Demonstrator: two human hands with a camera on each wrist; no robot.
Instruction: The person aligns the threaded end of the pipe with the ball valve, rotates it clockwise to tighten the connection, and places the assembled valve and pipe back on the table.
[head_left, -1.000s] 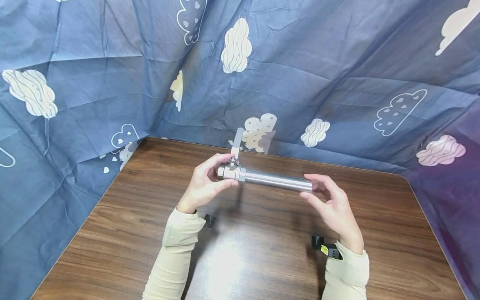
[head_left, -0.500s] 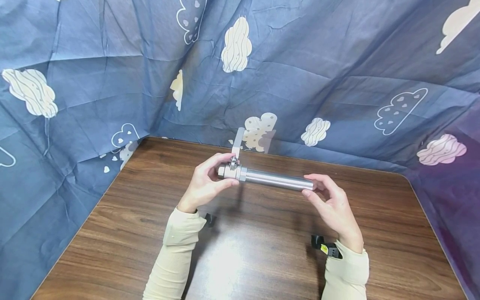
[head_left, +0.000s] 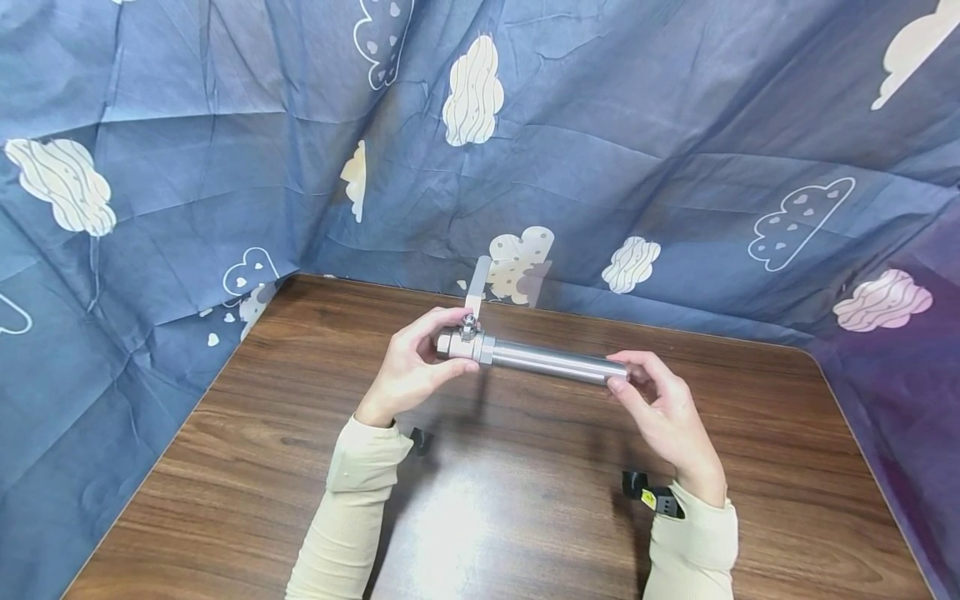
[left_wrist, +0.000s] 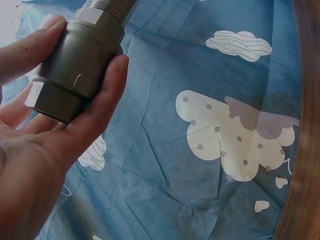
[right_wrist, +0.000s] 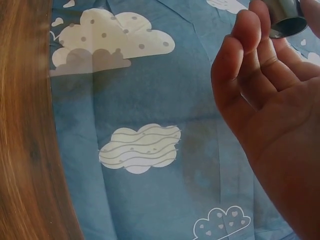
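Note:
A metal ball valve (head_left: pixel 467 347) with a flat lever handle (head_left: pixel 478 279) pointing up and back is joined to a shiny steel pipe (head_left: pixel 551 362). My left hand (head_left: pixel 405 367) grips the valve body, thumb on the near side and fingers behind. In the left wrist view the hex end of the valve (left_wrist: pixel 57 102) sits between thumb and fingers. My right hand (head_left: pixel 667 408) pinches the far right end of the pipe between thumb and fingertips. The right wrist view shows the pipe's open, hollow end (right_wrist: pixel 289 25). Both hands hold the assembly nearly level above the table.
A brown wood-grain table (head_left: pixel 540 517) spreads below the hands, its back edge meeting a blue curtain (head_left: pixel 585 125) printed with clouds. A black wrist camera (head_left: pixel 652 493) juts from the right cuff, and another dark mount (head_left: pixel 420 440) shows by the left cuff.
My right thumb and fingertips have shifted slightly along the end of the pipe. The valve and pipe have barely moved, and my left hand keeps its grip.

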